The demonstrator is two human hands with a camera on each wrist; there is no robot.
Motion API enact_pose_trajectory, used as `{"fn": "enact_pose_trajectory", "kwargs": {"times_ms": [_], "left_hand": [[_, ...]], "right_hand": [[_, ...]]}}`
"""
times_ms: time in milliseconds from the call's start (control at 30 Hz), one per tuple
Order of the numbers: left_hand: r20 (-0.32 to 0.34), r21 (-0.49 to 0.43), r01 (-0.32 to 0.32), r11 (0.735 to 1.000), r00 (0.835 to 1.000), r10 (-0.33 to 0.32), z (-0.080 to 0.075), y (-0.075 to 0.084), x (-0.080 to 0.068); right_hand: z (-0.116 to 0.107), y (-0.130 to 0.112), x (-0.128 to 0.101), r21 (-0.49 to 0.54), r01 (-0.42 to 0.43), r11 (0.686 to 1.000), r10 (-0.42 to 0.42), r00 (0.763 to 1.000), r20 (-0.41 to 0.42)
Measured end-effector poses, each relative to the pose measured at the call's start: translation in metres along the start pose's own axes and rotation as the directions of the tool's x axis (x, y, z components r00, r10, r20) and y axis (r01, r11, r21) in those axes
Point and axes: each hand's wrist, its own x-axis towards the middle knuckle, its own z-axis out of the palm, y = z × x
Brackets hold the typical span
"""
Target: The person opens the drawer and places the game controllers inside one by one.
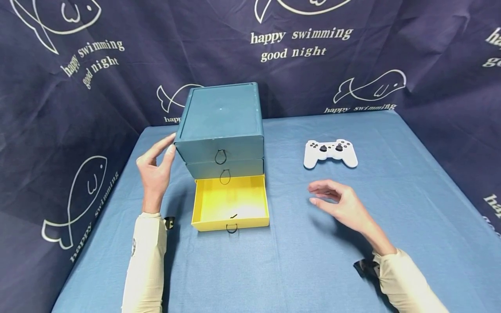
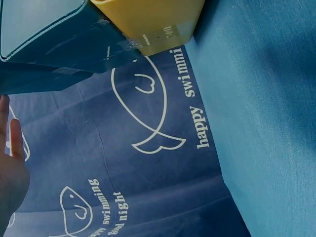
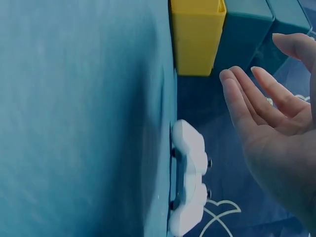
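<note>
A person's left hand (image 1: 154, 171) rests with straight, loosely spread fingers against the left side of a teal 3-drawer chest (image 1: 221, 124), apparently steadying it. The bottom yellow drawer (image 1: 231, 202) stands pulled fully out; nothing shows in it but a small dark fleck near its front wall. The right hand (image 1: 344, 206) hovers above the blue table (image 1: 391, 208) with relaxed, slightly bent fingers, holding nothing, between the drawer and a white gamepad (image 1: 330, 153). The gamepad lies near that hand, just beyond its fingertips and well apart from the chest. The right-wrist view shows the same hand (image 3: 274, 133) with its palm open beside the gamepad (image 3: 190, 177).

Judged from this, the opening step looks done, and the work in hand is the reach for the gamepad. The next move would call for the right hand to travel forward, spread wide enough to span the gamepad's body, and close round it, while the left hand braces the chest.

The dark backdrop (image 1: 78, 108) carries white fish outlines and the repeated words "happy swimming good night" (image 1: 299, 43). No brand can be read on the gamepad or chest.
</note>
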Motion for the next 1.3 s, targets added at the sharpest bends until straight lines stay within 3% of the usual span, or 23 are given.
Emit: {"fn": "enact_pose_trajectory", "kwargs": {"times_ms": [467, 1300], "left_hand": [[0.004, -0.003, -0.004, 1.000, 1.000, 0.004, 0.000, 0.003, 0.001], [0.002, 0.018, 0.011, 1.000, 1.000, -0.011, -0.001, -0.001, 0.000]], "right_hand": [[-0.032, 0.015, 0.012, -0.002, 0.014, 1.000, -0.014, 0.993, -0.115], [-0.073, 0.041, 0.028, -0.101, -0.066, 0.993, 0.036, 0.959, -0.281]]}}
